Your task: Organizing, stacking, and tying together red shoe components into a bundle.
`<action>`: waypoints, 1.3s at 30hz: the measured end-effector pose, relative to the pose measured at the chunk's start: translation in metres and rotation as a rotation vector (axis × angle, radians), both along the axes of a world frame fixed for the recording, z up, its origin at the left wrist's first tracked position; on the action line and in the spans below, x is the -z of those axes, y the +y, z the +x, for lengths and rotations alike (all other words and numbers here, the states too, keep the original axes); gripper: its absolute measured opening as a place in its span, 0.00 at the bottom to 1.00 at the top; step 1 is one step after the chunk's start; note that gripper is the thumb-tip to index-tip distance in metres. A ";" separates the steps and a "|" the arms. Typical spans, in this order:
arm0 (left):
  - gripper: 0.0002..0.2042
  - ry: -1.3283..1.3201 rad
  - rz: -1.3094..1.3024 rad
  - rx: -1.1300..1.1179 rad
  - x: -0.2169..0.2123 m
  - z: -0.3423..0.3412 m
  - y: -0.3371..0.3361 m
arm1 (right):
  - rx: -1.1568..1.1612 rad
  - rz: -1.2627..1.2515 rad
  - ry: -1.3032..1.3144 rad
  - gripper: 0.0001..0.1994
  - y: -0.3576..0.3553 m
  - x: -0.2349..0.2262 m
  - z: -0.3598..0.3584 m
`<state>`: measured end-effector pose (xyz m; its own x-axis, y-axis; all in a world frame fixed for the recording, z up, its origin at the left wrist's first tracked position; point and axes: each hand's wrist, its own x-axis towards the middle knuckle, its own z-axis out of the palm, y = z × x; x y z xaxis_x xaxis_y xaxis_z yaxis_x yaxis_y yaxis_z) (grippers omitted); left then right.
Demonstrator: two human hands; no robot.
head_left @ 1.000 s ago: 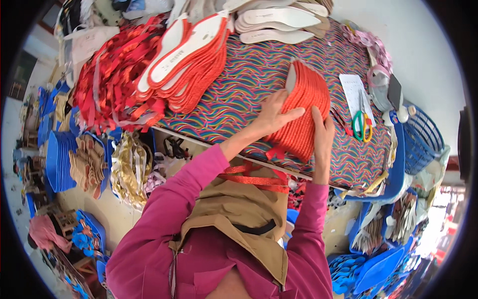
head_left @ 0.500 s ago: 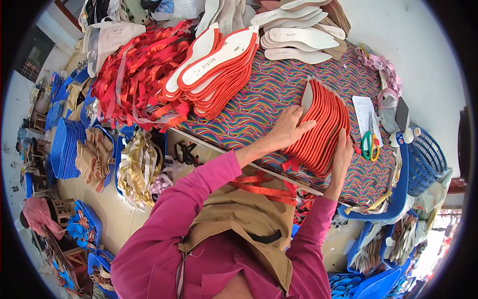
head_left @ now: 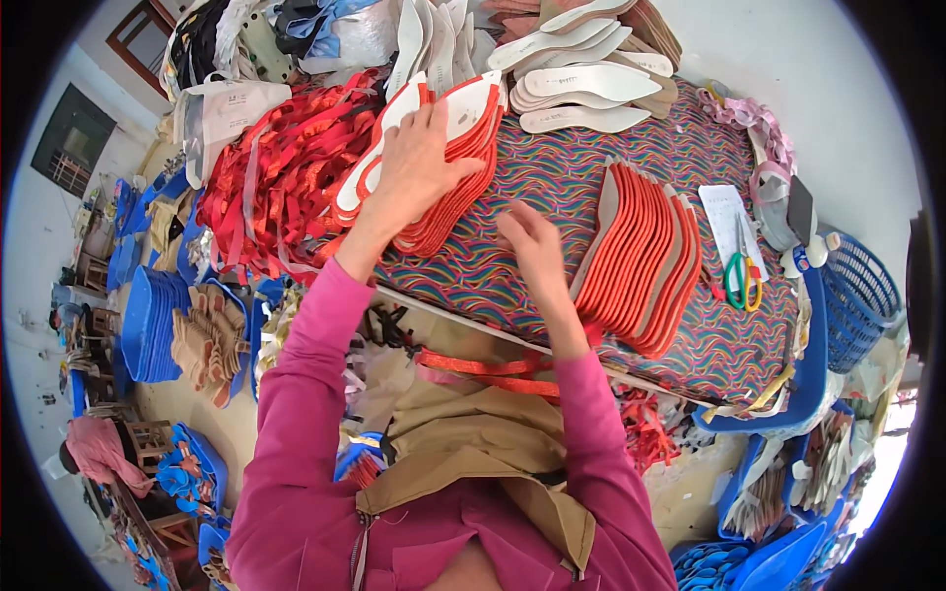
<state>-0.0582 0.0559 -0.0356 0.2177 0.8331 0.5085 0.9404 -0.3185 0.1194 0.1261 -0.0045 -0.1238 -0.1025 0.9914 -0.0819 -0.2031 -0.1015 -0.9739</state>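
My left hand [head_left: 419,163] lies with fingers outstretched on top of a stack of white insoles with red edging [head_left: 473,108], toward the far left of the patterned tabletop [head_left: 552,187]. My right hand [head_left: 532,246] hovers over the cloth with its fingers loosely bent and apart, and nothing shows in it. To its right, a row of red-edged insoles [head_left: 636,261] leans on edge, fanned side by side and touched by neither hand.
A tangled heap of red ribbon [head_left: 286,167] lies left of the stack. Plain white insoles [head_left: 581,84] pile up at the back. Scissors with green and yellow handles [head_left: 741,283] rest on a white paper [head_left: 727,222]. A blue basket [head_left: 857,300] stands beyond the right edge.
Both hands have let go of the insole row on the right. My left hand has moved up and left onto the other stack; my right hand has moved left, off the row.
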 end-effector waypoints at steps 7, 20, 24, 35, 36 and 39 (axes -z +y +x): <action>0.41 0.100 -0.323 -0.148 0.004 -0.019 0.007 | 0.146 -0.092 0.085 0.28 0.064 0.032 -0.064; 0.36 -0.206 -0.456 -0.053 0.009 -0.047 0.003 | 0.018 0.013 0.371 0.32 0.040 0.040 -0.058; 0.34 -0.423 -0.429 0.038 0.032 -0.040 -0.011 | 0.082 0.077 0.498 0.32 0.014 0.022 -0.047; 0.27 -0.886 -0.464 0.260 0.120 0.011 -0.022 | 0.167 0.055 0.153 0.34 -0.005 -0.008 0.023; 0.26 -0.798 -0.448 0.245 0.132 0.015 -0.018 | 0.172 0.036 0.067 0.34 -0.002 0.001 0.027; 0.25 -1.098 -0.681 0.284 0.125 0.014 -0.024 | 0.188 0.158 -0.172 0.34 0.001 0.023 0.027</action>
